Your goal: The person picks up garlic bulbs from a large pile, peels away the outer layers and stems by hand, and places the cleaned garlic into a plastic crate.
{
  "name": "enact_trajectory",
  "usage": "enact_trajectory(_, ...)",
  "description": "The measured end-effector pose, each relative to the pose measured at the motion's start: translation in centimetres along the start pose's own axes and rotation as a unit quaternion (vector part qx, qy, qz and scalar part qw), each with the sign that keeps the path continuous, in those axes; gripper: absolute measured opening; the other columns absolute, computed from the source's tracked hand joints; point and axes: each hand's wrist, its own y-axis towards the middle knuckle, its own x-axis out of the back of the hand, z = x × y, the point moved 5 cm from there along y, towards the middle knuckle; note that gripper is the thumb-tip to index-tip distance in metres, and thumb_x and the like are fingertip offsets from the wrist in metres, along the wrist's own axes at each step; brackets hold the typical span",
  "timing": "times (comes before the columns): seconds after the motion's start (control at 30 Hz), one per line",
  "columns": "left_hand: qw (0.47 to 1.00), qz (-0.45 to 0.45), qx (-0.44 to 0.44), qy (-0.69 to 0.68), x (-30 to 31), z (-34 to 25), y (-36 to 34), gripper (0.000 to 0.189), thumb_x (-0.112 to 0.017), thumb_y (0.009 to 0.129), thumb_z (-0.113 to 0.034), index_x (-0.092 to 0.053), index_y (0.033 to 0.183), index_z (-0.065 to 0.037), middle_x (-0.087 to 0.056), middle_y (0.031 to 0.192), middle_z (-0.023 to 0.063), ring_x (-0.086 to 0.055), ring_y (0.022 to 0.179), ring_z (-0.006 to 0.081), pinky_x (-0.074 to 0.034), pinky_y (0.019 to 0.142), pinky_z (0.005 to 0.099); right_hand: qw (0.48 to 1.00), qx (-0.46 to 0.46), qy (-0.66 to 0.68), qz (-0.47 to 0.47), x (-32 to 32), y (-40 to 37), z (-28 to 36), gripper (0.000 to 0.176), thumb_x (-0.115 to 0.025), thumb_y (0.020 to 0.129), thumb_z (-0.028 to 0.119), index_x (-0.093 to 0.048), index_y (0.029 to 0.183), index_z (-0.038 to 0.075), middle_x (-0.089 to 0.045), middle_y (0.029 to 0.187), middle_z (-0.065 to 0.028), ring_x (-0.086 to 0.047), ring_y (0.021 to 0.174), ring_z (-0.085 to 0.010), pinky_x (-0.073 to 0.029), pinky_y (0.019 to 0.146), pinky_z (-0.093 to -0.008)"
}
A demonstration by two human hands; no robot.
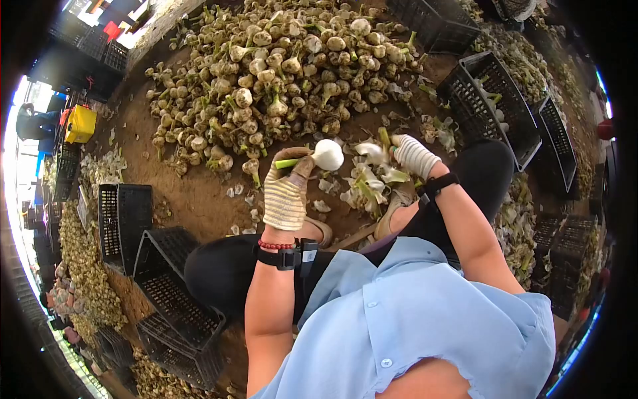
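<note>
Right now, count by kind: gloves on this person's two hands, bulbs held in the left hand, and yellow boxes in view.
Gloves: 2
White bulb in left hand: 1
Yellow box: 1
Total: 4

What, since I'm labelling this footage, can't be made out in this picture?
All in the head view:
Palm of the right hand: hidden by the back of that hand, so whether it grips anything is unclear.
Lower layers of the garlic pile: covered by its upper layer.
Marking on the wrist device: too small to read.
Far end of the upper black crate: cut off by the top edge.
</note>
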Motion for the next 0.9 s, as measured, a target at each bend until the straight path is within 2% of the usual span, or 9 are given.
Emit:
enact_trajectory(0.1,0.994,-0.01,-0.003,-0.109,-0.3,-0.1,-0.2,0.02,-0.074,0.085,0.003,-0.068,0.101,-0.006,-0.067,0.106,0.0077,-0.066,0.093,0.0173,-0.058,0.085,0.0299,0.979,0.029,-0.192,0.056,-0.4,-0.7,-0.6,0.033,-0.059,0.082,0.008,-0.063,0.113,-0.002,-0.065,0.099,-0.0271,-0.064,0.095,-0.0418,-0.052,0.08,-0.0446)
enact_trajectory(0.2,0.993,-0.042,-0.053,-0.096,0.1,-0.6,0.2,0.02,-0.069,0.082,0.01,-0.065,0.095,-0.005,-0.067,0.103,0.0068,-0.066,0.093,0.0182,-0.058,0.083,0.0294,0.997,0.042,-0.06,0.025,0.7,-2.8,4.2,0.067,-0.062,0.08,0.001,-0.044,0.145,0.004,-0.056,0.129,-0.0243,-0.056,0.116,-0.0385,-0.048,0.097,-0.0391)
enact_trajectory(0.3,0.995,-0.052,-0.012,-0.081,-0.1,0.4,0.6,0.022,-0.067,0.083,0.013,-0.065,0.095,-0.005,-0.07,0.105,0.0095,-0.065,0.084,0.0152,-0.057,0.071,0.0262,0.993,0.111,0.033,0.016,1.5,-3.8,9.2,0.071,-0.07,0.084,0.01,-0.04,0.148,0.007,-0.056,0.13,-0.0251,-0.059,0.117,-0.0368,-0.049,0.099,-0.0422)
enact_trajectory(0.37,0.998,-0.047,-0.015,-0.03,-0.8,0.9,0.9,0.021,-0.068,0.082,0.011,-0.065,0.094,-0.005,-0.069,0.107,0.0089,-0.064,0.095,0.0169,-0.055,0.084,0.0289,0.975,0.207,0.082,0.005,1.7,-4.9,12.9,0.077,-0.073,0.084,0.011,-0.036,0.151,0.008,-0.051,0.139,-0.025,-0.055,0.123,-0.0347,-0.049,0.101,-0.0428)
enact_trajectory(0.47,0.999,-0.009,-0.045,-0.003,-1.8,1.9,1.7,0.021,-0.067,0.083,0.012,-0.065,0.093,-0.006,-0.069,0.107,0.0087,-0.064,0.096,0.0162,-0.055,0.083,0.0284,0.942,0.281,0.18,-0.024,1.2,-4.3,13.8,0.063,-0.072,0.086,0.015,-0.047,0.143,0.005,-0.059,0.129,-0.0256,-0.062,0.114,-0.0318,-0.052,0.092,-0.0414)
enact_trajectory(0.53,0.983,-0.024,-0.11,0.143,-2.2,1.4,1.8,0.021,-0.066,0.083,0.013,-0.065,0.092,-0.006,-0.068,0.107,0.0079,-0.063,0.094,0.0155,-0.055,0.084,0.0284,0.985,0.084,0.15,-0.003,1.7,-4.1,14.2,0.041,-0.068,0.092,0.017,-0.06,0.129,0.003,-0.071,0.101,-0.014,-0.068,0.088,-0.0222,-0.054,0.076,-0.037)
enact_trajectory(0.63,0.96,-0.022,-0.148,0.239,-3.0,1.2,1.3,0.021,-0.066,0.082,0.014,-0.064,0.092,-0.005,-0.065,0.107,0.0067,-0.061,0.096,0.0147,-0.054,0.085,0.028,0.984,0.136,0.062,-0.098,1.5,-3.9,14.9,0.027,-0.068,0.093,0.02,-0.068,0.111,0.0,-0.071,0.085,-0.015,-0.069,0.075,-0.0266,-0.054,0.07,-0.0373)
enact_trajectory(0.77,0.886,-0.018,-0.266,0.381,-4.6,-0.3,0.2,0.022,-0.068,0.078,0.014,-0.067,0.089,-0.005,-0.062,0.106,0.0072,-0.061,0.1,0.0192,-0.051,0.086,0.0313,0.991,0.101,0.028,-0.081,1.1,-2.8,15.0,0.026,-0.069,0.091,0.021,-0.069,0.107,0.0,-0.069,0.093,-0.0215,-0.069,0.081,-0.0348,-0.054,0.072,-0.0392)
enact_trajectory(0.9,0.874,-0.013,-0.28,0.397,-5.0,-0.7,0.0,0.021,-0.069,0.078,0.013,-0.067,0.087,-0.006,-0.064,0.104,0.0072,-0.061,0.096,0.0188,-0.051,0.084,0.0306,0.973,0.158,-0.081,-0.15,0.7,-2.6,14.7,0.017,-0.063,0.09,0.013,-0.067,0.1,0.0,-0.067,0.088,-0.0213,-0.066,0.078,-0.0379,-0.053,0.072,-0.0406)
